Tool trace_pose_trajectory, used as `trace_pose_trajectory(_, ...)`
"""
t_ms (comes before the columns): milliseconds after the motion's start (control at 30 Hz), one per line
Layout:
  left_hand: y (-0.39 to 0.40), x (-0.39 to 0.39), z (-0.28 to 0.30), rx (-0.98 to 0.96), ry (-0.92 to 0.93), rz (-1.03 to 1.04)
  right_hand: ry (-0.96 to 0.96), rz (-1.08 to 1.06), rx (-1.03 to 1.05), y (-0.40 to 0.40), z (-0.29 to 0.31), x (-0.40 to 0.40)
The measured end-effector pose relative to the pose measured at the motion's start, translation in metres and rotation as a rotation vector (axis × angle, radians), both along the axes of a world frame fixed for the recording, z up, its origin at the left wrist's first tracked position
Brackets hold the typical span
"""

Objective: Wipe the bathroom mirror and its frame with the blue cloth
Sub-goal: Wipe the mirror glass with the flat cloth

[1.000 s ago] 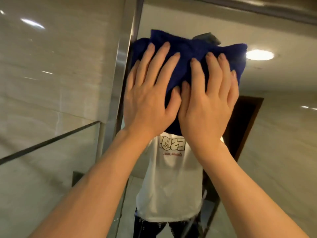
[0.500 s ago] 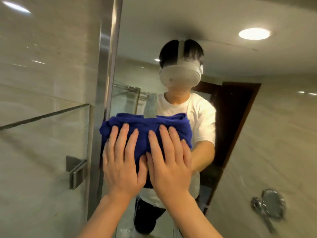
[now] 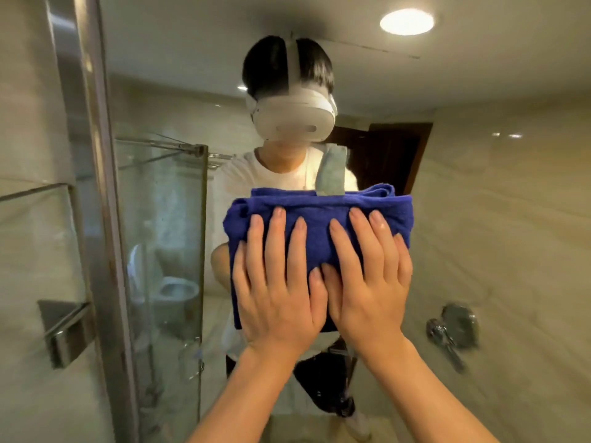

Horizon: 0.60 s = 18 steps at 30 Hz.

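Both my arms reach forward and up from the bottom of the view, forearms bare, converging toward the mirror [image 3: 479, 219] in front of me. My left hand [image 3: 278, 292] lies flat with its palm against the blue cloth [image 3: 316, 215], fingers straight, slightly spread and pointing upward. My right hand [image 3: 367, 289] lies beside it in the same pose, palm down, fingers extended upward. The two thumbs touch at the middle, so the hands sit side by side. Neither hand curls around the cloth; both simply press it flat against the glass with open palms.

The blue cloth is folded into a thick bundle, wider than both hands together. It sits against the mirror near the centre of the view, its upper edge above my fingertips and its lower edge hidden under my palms.

The mirror's metal frame [image 3: 92, 187] runs as a vertical strip at the left, well apart from the cloth. In the glass I see the reflection of a person in a white shirt wearing a white headset [image 3: 294, 118], a glass shower screen [image 3: 163, 235], a round ceiling light [image 3: 406, 22] and a chrome wall fitting [image 3: 454, 330] at the right.
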State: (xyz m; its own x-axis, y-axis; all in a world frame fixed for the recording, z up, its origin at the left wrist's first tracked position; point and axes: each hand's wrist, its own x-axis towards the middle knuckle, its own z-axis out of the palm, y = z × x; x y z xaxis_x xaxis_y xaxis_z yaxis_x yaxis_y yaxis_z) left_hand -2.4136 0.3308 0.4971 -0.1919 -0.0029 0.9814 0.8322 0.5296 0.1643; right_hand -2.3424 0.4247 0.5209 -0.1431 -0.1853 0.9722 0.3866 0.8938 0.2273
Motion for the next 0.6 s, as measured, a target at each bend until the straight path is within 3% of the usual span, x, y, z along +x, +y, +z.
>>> trace_pose_trajectory(600,0.097,0.082,0.018,-0.094,0.061,-0.051,0.066,-0.033,-0.071,0.102,0.004,0.083)
